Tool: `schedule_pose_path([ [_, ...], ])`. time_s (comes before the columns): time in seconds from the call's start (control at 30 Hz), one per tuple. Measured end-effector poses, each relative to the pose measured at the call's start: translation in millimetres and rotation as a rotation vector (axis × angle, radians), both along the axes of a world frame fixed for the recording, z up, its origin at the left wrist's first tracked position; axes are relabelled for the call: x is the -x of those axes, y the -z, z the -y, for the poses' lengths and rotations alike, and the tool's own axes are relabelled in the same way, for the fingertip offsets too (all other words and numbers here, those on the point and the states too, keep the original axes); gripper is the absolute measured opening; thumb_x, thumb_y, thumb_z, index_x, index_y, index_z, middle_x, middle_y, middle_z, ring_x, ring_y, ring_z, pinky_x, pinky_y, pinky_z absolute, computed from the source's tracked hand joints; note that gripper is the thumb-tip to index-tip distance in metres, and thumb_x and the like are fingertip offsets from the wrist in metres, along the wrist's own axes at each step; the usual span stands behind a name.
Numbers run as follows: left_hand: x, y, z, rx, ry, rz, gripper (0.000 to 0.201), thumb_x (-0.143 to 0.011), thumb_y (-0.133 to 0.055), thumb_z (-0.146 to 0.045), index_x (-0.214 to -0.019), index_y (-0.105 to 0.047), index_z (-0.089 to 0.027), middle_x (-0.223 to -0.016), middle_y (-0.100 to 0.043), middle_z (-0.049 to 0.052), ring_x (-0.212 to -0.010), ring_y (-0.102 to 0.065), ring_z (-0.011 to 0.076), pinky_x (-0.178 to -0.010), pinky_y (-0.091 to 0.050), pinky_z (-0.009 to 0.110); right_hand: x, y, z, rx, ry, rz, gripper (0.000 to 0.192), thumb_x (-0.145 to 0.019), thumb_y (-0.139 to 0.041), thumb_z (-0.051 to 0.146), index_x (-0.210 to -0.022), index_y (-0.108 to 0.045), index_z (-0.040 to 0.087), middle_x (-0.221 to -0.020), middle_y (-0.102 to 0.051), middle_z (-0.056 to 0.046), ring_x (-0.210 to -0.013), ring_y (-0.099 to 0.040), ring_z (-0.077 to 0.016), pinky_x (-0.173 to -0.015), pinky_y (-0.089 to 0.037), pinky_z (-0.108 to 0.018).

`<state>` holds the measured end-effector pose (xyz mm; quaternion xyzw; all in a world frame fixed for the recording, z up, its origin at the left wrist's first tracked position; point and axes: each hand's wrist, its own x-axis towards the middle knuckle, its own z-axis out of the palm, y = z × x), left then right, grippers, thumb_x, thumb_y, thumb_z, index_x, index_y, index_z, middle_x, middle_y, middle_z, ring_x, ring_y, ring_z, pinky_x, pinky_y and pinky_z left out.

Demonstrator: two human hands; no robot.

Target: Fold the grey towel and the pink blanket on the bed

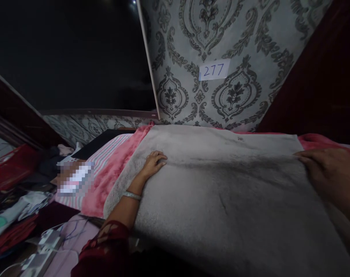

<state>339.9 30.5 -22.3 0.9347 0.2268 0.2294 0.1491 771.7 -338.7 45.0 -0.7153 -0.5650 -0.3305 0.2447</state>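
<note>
Grey fuzzy blanket [221, 192] fills the near side of my bed; left hand [154, 161] rests flat, fingers spread, right hand [327, 169] open on its right edge, gripping nothing.

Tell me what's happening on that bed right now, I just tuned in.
A person has both hands flat on a grey fleece blanket spread over a bed. The left hand presses on the blanket's left side near its edge; the right hand rests palm-down on its right side. Under the grey one lies a pink blanket, showing along the left and far edges. A paper label reading 277 is stuck on the patterned wall behind. Clothes are piled at lower left.
</note>
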Motion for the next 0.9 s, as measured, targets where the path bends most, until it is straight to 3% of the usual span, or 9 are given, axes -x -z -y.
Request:
schedule_pose_path([
  [0.2,-6,-2.7,4,-0.013,-0.05,-0.018,0.009,-0.089,-0.06,-0.025,-0.088,-0.069,-0.022,-0.1,-0.066,0.006,-0.102,-0.057,0.024,-0.092,-0.044,0.04,4,-13.9,7,0.088,-0.014,-0.118,0.026,-0.089,-0.044,0.042,-0.083,-0.064,0.028,-0.084,-0.069,-0.012,-0.086,-0.061,-0.0326,-0.08,-0.049,-0.05],
  [0.37,-9,-8.6,10,-0.02,-0.069,0.136,0.013,-0.091,-0.052,-0.024,-0.08,-0.059,-0.022,-0.094,-0.066,0.008,-0.097,-0.058,0.0234,-0.09,-0.045,0.04,6,0.2,10,0.052,-0.001,-0.234,0.028,-0.087,-0.045,0.046,-0.082,-0.065,0.026,-0.08,-0.068,-0.011,-0.08,-0.061,-0.031,-0.076,-0.05,-0.048],
  [0.57,4,-19.5,10,-0.077,-0.105,0.325,0.018,-0.097,-0.041,-0.029,-0.088,-0.055,-0.022,-0.096,-0.066,0.009,-0.097,-0.059,0.0235,-0.091,-0.046,0.04,24,15.3,19,0.037,0.027,-0.431,0.033,-0.086,-0.047,0.052,-0.084,-0.065,0.024,-0.08,-0.069,-0.01,-0.082,-0.066,-0.0287,-0.077,-0.054,-0.043],
  [0.73,6,-17.5,6,-0.1,-0.002,0.151,0.022,-0.09,-0.059,-0.037,-0.104,-0.064,-0.022,-0.111,-0.068,0.009,-0.109,-0.058,0.0269,-0.094,-0.045,0.043,29,21.8,20,0.014,0.055,-0.54,0.033,-0.086,-0.047,0.05,-0.084,-0.066,0.024,-0.083,-0.07,-0.01,-0.085,-0.067,-0.0282,-0.079,-0.054,-0.041],
  [0.9,-6,-15.7,7,-0.135,-0.024,0.025,0.015,-0.09,-0.054,-0.028,-0.082,-0.065,-0.023,-0.097,-0.067,0.009,-0.099,-0.058,0.0277,-0.085,-0.045,0.043,27,26.2,19,0.016,0.024,-0.565,0.027,-0.086,-0.05,0.043,-0.082,-0.067,0.023,-0.084,-0.07,-0.01,-0.084,-0.067,-0.0273,-0.08,-0.053,-0.041],
])
